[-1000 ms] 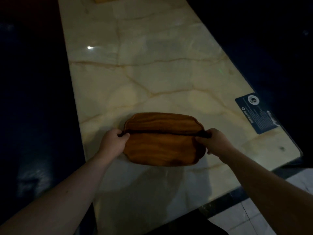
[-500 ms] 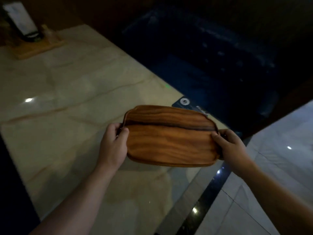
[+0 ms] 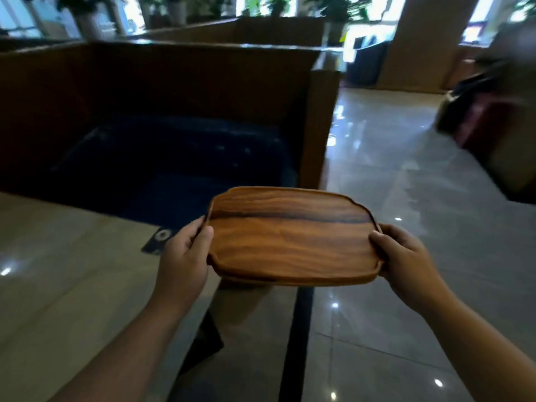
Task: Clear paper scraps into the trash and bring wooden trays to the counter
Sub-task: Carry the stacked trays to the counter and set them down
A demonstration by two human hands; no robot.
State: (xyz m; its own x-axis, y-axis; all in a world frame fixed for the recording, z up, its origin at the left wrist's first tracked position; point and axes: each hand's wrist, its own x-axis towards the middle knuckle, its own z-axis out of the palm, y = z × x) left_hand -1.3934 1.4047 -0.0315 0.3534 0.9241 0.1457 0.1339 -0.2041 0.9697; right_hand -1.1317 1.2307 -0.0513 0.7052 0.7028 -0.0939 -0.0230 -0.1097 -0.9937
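A wooden tray (image 3: 293, 239) with a dark grain stripe and a scalloped rim is held level in the air, past the corner of the marble table (image 3: 63, 274). My left hand (image 3: 185, 256) grips its left edge, thumb on top. My right hand (image 3: 406, 256) grips its right edge the same way. The tray is bare; no paper scraps are in sight.
A dark blue bench seat (image 3: 179, 161) with a tall wooden partition (image 3: 162, 82) stands behind the table. A dark card (image 3: 158, 240) lies on the table's corner. Glossy tiled floor (image 3: 406, 175) spreads to the right, with blurred furniture (image 3: 487, 111) at far right and potted plants at the back.
The tray has been lifted off the table and carried to the right, past the table's corner. The view has swung up and right, from the tabletop toward the bench and the open floor.
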